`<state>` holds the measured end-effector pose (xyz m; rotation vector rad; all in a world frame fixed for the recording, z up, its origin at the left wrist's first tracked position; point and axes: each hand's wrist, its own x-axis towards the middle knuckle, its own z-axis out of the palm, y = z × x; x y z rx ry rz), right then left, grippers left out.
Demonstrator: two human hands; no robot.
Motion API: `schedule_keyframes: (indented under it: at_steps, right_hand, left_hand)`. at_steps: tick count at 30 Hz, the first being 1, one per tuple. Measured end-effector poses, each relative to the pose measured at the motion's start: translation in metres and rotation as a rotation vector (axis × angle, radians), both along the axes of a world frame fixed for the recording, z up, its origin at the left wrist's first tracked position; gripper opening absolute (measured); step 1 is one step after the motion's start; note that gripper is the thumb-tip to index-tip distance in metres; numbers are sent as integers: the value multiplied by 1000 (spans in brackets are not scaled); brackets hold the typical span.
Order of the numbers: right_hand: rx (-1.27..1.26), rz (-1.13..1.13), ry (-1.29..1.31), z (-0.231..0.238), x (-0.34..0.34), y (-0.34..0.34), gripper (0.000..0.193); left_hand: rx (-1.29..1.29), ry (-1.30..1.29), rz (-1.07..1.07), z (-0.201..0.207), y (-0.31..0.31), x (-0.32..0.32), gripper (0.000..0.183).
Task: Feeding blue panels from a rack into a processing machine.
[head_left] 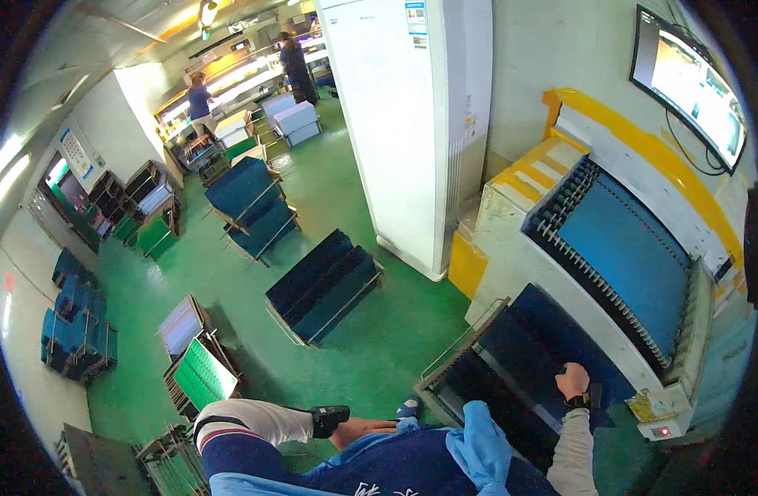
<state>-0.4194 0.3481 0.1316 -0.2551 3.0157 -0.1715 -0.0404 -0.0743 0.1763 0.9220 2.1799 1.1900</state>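
Observation:
My right hand (572, 380), with a dark watch on its wrist, is closed at a dark blue flat panel (552, 331). The panel leans beside a rack (453, 382) that holds several dark sheets. How my fingers meet the panel is partly hidden by the back of the hand. Low in front of my body, my left hand (364, 430) has its fingers stretched out and together, by the light blue cloth (480, 446) of my clothing. A black device (330, 420) is strapped at the left wrist.
On the right stands a machine with a roller bed (619, 256) carrying a blue sheet. A tall white cabinet (395, 124) rises ahead. Racks of dark panels (325, 285) and green boards (203, 374) stand on the green floor. Two people (296, 68) are at a lit far bench.

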Motion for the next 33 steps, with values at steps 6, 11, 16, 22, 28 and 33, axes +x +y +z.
schedule_keyframes:
  at_steps: [6,11,16,22,28,33]
  right_hand:
    - [0,9,-3,3,0,-5,37]
    - [20,-9,-25,-1,-5,-2,37]
    - [-14,4,-4,1,-5,-2,38]
    - [-8,-28,-22,3,-5,-6,38]
    - [-5,-17,-38,7,-2,-6,38]
    - [-25,-26,-33,5,0,-6,36]
  left_hand:
    - [-80,-66,18,-8,-6,6,104]
    - [5,-25,-14,-4,-9,0,109]
    - [-78,-126,-22,17,-11,-6,109]
    - [-15,-4,34,6,-8,-3,109]
    - [-44,-34,-21,4,-6,-3,98]
    - [-9,36,-33,-17,-7,4,99]
